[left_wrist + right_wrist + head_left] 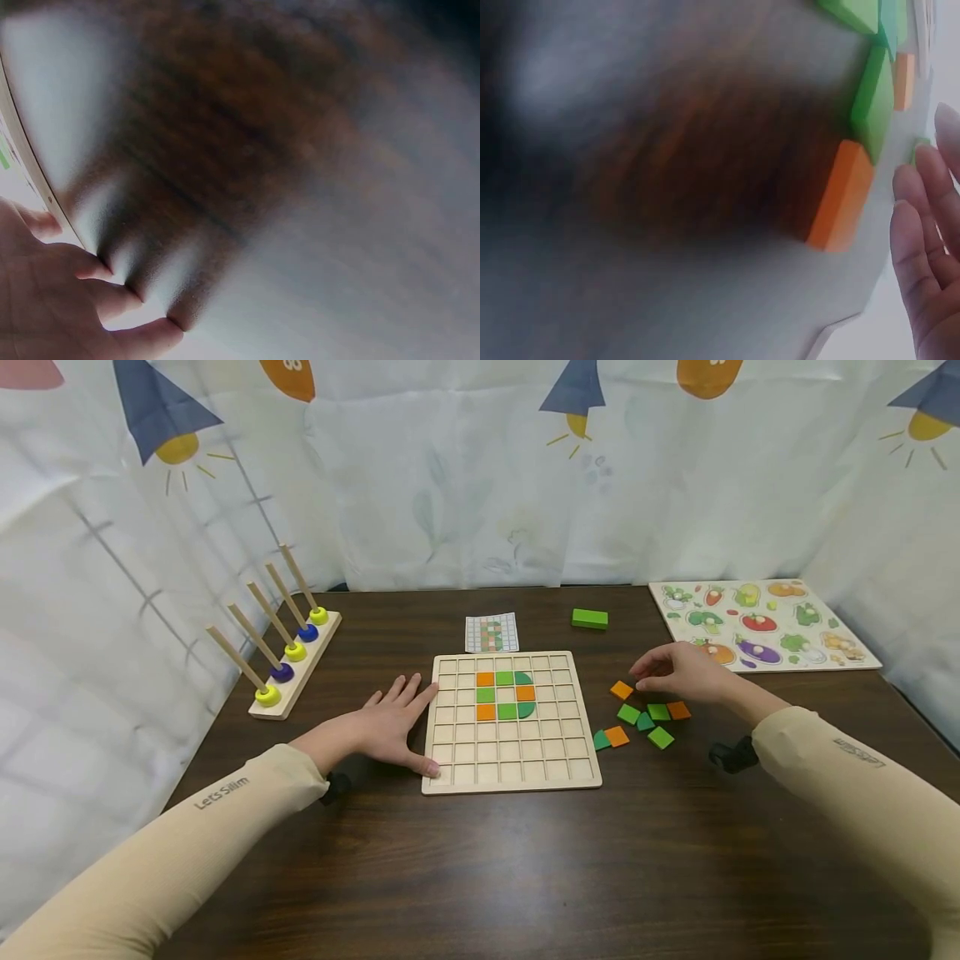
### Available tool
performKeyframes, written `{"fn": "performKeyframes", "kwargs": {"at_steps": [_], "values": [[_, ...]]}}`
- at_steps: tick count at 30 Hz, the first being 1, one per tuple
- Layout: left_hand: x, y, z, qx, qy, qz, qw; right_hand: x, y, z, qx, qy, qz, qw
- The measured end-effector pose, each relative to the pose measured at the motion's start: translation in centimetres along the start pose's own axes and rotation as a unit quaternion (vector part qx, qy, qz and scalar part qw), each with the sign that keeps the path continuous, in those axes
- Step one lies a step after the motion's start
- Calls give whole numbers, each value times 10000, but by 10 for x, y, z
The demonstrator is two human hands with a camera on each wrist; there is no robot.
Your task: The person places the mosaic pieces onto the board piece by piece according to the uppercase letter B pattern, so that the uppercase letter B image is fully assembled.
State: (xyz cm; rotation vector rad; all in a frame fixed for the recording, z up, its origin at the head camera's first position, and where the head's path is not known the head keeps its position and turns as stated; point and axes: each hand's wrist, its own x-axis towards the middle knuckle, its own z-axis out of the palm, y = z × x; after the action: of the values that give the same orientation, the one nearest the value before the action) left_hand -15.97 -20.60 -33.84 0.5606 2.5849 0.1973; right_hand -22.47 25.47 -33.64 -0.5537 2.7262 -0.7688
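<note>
My left hand [384, 725] rests spread at the left edge of a wooden grid board [517, 773], thumb on its lower left corner. In the left wrist view its fingers [150, 339] are apart beside the board's edge. Orange, green and dark green tiles sit in the board's upper middle cells, around one bare cell. My right hand [681, 672] hovers over loose tiles right of the board, nothing seen between its thumb and fingers. An orange tile [622, 690] lies nearest its fingertips. The right wrist view shows another orange tile [840, 199] touching a green tile [874, 105].
Behind the board lies a printed pattern card [492, 633], with a green block [590, 619] to its right. A vegetable puzzle board [772, 647] lies at the back right. On the left stands a peg rack [303, 681] with yellow and blue rings. A patterned curtain [465, 485] hangs behind.
</note>
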Motion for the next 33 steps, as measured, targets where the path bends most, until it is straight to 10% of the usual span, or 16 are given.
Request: {"fn": "performKeyframes", "kwargs": {"at_steps": [33], "values": [[-1, -1, 2, -30, 10, -14, 10000, -11, -22, 19, -494, -507, -776, 9945]]}}
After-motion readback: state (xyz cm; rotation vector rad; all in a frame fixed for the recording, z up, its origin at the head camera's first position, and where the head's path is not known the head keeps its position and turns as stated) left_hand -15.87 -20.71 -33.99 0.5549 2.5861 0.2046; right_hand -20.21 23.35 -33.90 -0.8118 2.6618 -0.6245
